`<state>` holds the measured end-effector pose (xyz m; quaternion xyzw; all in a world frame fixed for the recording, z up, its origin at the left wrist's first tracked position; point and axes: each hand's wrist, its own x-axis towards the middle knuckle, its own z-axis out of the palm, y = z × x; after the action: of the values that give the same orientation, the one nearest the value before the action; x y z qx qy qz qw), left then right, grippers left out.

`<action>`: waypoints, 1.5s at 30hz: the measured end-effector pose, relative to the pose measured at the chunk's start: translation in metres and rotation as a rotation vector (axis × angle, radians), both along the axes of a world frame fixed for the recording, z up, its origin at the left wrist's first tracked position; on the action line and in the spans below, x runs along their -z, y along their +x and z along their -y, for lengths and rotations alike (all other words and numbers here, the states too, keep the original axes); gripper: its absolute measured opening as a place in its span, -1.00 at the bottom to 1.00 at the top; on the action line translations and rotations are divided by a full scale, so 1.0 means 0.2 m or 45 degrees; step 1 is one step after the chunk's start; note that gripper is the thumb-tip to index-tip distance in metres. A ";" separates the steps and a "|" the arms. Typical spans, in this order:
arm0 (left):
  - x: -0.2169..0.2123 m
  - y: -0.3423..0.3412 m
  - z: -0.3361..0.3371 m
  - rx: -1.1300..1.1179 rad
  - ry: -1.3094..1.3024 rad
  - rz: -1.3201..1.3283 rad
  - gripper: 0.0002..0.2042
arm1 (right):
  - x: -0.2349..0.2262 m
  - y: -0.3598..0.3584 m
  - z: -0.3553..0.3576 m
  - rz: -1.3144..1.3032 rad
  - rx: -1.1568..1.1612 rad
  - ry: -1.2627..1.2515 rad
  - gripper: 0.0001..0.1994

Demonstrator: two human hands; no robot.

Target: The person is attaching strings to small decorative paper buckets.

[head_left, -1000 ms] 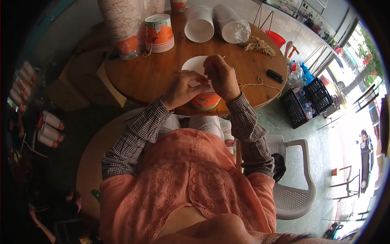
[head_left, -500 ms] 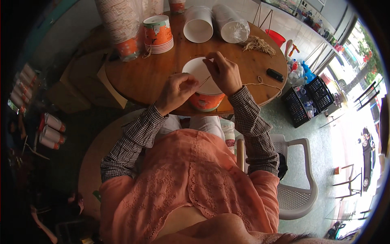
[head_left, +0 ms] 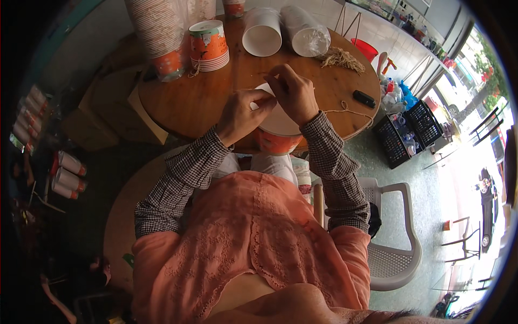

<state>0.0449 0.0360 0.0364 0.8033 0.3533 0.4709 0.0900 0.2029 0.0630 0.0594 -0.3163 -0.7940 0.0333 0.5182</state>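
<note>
Sitting at a round wooden table (head_left: 216,102), a person steadies an orange paper bucket (head_left: 278,141) at its near edge. Left hand (head_left: 243,114) and right hand (head_left: 294,93) pinch together at its white lid (head_left: 280,120), apparently gripping thin string (head_left: 353,112) there.

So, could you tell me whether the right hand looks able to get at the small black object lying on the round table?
Probably yes: the black object lies on the table to the right of the right hand, with bare wood and only a thin string between them.
</note>
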 end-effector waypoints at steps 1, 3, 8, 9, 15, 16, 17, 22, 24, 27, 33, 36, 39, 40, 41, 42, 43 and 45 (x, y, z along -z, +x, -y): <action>0.01 0.00 -0.01 0.074 -0.190 0.183 -0.88 | 0.00 0.00 0.00 -0.012 -0.021 -0.004 -0.84; 0.01 0.00 -0.01 0.147 -0.380 0.364 -0.89 | 0.02 -0.01 -0.01 -0.027 -0.041 -0.008 -0.84; 0.00 -0.02 0.02 0.141 -0.267 0.136 -0.84 | 0.01 -0.03 -0.03 -0.131 -0.010 0.167 -0.89; -0.01 -0.01 0.02 0.140 -0.268 0.137 -0.84 | 0.01 -0.03 -0.03 -0.130 -0.011 0.166 -0.89; -0.01 -0.01 0.01 0.259 -0.487 0.268 -0.85 | 0.01 -0.06 -0.04 -0.144 0.002 0.013 -0.84; -0.01 -0.01 0.00 0.289 -0.503 0.322 -0.86 | 0.01 -0.06 -0.05 -0.171 -0.007 0.027 -0.85; -0.01 -0.01 0.00 0.318 -0.519 0.377 -0.86 | 0.01 -0.07 -0.05 -0.198 -0.016 0.041 -0.85; 0.03 -0.04 -0.03 0.335 -0.561 0.488 -0.90 | 0.02 -0.07 -0.04 -0.308 0.008 0.035 -0.89; 0.04 -0.06 -0.04 0.328 -0.544 0.494 -0.90 | 0.02 -0.06 -0.05 -0.297 0.034 0.013 -0.91; 0.04 -0.06 -0.03 0.335 -0.595 0.614 -0.89 | 0.03 -0.05 -0.06 -0.291 0.007 0.044 -0.91; 0.03 -0.08 -0.03 0.393 -0.658 0.657 -0.87 | 0.03 -0.04 -0.06 -0.347 -0.144 0.001 -0.92; 0.03 -0.08 -0.03 0.439 -0.680 0.730 -0.87 | 0.02 -0.05 -0.05 -0.210 -0.063 0.160 -0.92; 0.02 -0.07 -0.02 0.430 -0.686 0.741 -0.87 | 0.02 -0.06 -0.05 -0.156 -0.055 0.170 -0.87; 0.02 -0.07 -0.01 0.403 -0.654 0.727 -0.86 | 0.02 -0.07 -0.05 -0.126 -0.051 0.186 -0.86; 0.01 -0.06 -0.01 0.378 -0.622 0.714 -0.86 | 0.02 -0.07 -0.05 -0.095 -0.046 0.201 -0.85; 0.01 -0.06 -0.01 0.378 -0.623 0.714 -0.86 | 0.02 -0.07 -0.06 -0.095 -0.046 0.201 -0.85; 0.02 -0.06 -0.01 0.386 -0.618 0.741 -0.86 | 0.02 -0.07 -0.06 -0.094 -0.050 0.216 -0.85; 0.01 -0.06 -0.02 0.390 -0.611 0.769 -0.86 | 0.02 -0.08 -0.07 -0.094 -0.058 0.231 -0.86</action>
<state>0.0325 0.0398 0.0335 0.6287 0.2869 0.5709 0.4433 0.1874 0.0761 0.0555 -0.2486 -0.7810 -0.0155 0.5726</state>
